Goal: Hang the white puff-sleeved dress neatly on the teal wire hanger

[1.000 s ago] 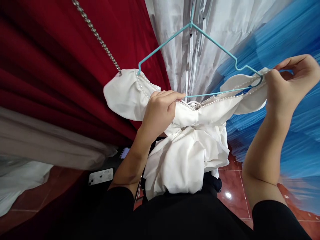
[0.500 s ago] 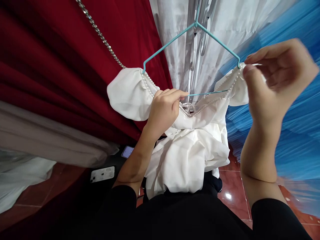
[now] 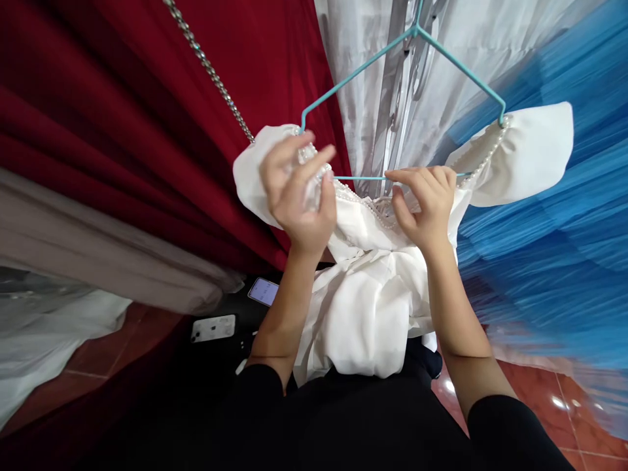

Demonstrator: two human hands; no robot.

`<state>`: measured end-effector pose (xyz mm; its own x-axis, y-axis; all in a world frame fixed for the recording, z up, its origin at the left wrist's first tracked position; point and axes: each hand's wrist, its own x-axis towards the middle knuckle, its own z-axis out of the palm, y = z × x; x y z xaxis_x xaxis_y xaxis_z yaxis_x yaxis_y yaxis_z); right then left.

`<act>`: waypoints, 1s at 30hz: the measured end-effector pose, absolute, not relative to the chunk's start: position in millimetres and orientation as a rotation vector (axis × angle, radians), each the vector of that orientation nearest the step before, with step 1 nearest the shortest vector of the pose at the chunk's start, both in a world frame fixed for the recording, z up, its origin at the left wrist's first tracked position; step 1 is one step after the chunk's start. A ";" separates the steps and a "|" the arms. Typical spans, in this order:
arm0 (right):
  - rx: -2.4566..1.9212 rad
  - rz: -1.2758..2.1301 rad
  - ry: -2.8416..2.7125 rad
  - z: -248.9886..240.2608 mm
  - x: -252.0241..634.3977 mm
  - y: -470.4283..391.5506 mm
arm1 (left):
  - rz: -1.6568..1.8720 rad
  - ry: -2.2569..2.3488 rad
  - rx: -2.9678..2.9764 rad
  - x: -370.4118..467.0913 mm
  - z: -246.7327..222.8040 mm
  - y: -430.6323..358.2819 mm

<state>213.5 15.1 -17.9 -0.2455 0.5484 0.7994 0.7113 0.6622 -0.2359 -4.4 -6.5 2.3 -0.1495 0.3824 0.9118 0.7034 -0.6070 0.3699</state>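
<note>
A white dress (image 3: 367, 314) with puffed sleeves and a pearl-beaded neckline hangs on a light blue hanger (image 3: 360, 69), its skirt bunched over my lap. My right hand (image 3: 426, 204) is curled over the hanger's lower bar near the middle of the neckline, with the thumb below. In front of the left puffed sleeve is my left hand (image 3: 303, 196), slightly blurred, fingers spread apart beside the beaded edge. The right puffed sleeve (image 3: 527, 154) stands out free from the hanger's other end.
Red fabric (image 3: 265, 59) hangs at the left with a jewelled strand (image 3: 210, 69) across it. Blue tulle (image 3: 554, 255) hangs at the right, white curtains (image 3: 471, 65) behind. Two phones, one white (image 3: 213, 328) and one with a lit screen (image 3: 263, 291), lie on a black surface.
My right hand has left the right sleeve's beaded edge and moved inward to the hanger's lower bar. My left hand has let go there and shifted to the left sleeve. The right sleeve is spread outward.
</note>
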 end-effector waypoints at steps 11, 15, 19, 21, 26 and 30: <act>-0.950 -0.243 -1.994 -14.6 226.4 11.6 | -2.095 -1.219 -1.712 -77.1 12.3 64.6; -0.912 -0.186 -2.010 -13.6 230.2 14.8 | -2.167 -1.167 -1.546 -120.1 -7.0 67.5; -0.923 -0.094 -2.006 -13.5 226.4 13.6 | -2.268 -1.409 -1.449 -121.0 -45.3 43.0; -0.921 -0.070 -1.995 -13.1 223.8 12.0 | -2.284 -1.591 -1.439 -102.3 -58.0 23.7; -0.961 -0.084 -1.978 -12.4 218.4 9.5 | -1.943 -1.598 -1.781 -42.5 -49.3 -16.9; -0.907 -0.103 -1.971 -10.4 216.8 5.7 | -1.645 -1.353 -2.015 -13.1 -14.6 -25.9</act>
